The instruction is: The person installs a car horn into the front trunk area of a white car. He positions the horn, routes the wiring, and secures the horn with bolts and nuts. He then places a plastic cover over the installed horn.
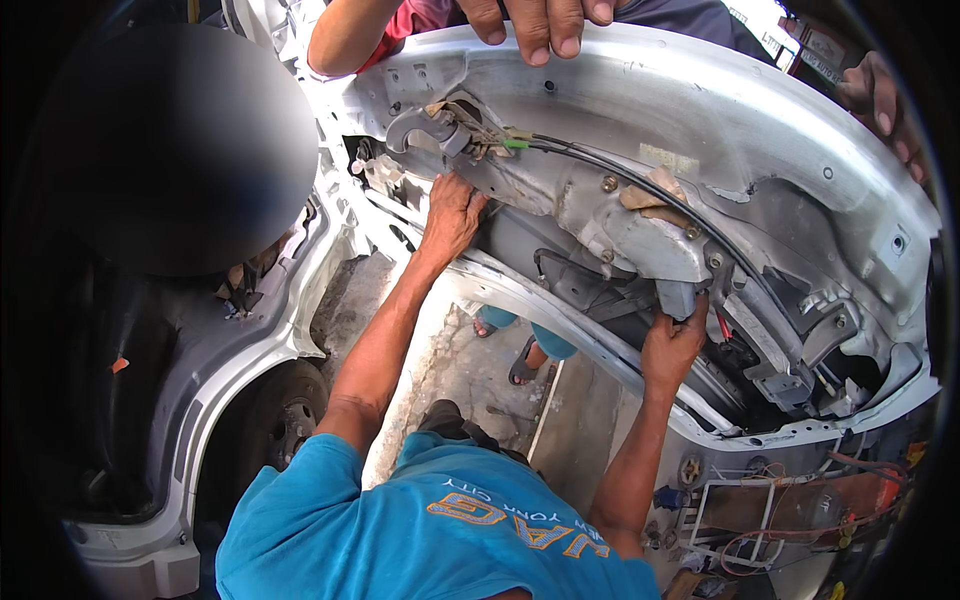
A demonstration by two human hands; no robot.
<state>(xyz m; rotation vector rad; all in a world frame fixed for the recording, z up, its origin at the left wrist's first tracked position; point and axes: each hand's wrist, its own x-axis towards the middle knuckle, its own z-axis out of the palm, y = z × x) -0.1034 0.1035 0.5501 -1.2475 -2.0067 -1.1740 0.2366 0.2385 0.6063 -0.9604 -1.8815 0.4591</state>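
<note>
A silver car door (700,75), its trim removed, stands in front of me. My left hand (455,212) reaches into its opening with fingers curled under the inner metal panel (525,190), below the grey handle (415,128); the fingertips and whatever they grip are hidden. Farther right, my right hand (673,348) is closed around a grey block-shaped part (677,298) at the panel's lower edge. Two dark cables (655,185) run from near the handle across the panel toward the lower right. A green band marks one of them near the handle.
Another person's hand (545,25) rests over the door's top edge, and a further hand (885,110) is at the right. The car body (180,430) and wheel (295,415) stand left. A sandalled foot (525,362) is below the door. A white metal frame (725,510) and hoses lie lower right.
</note>
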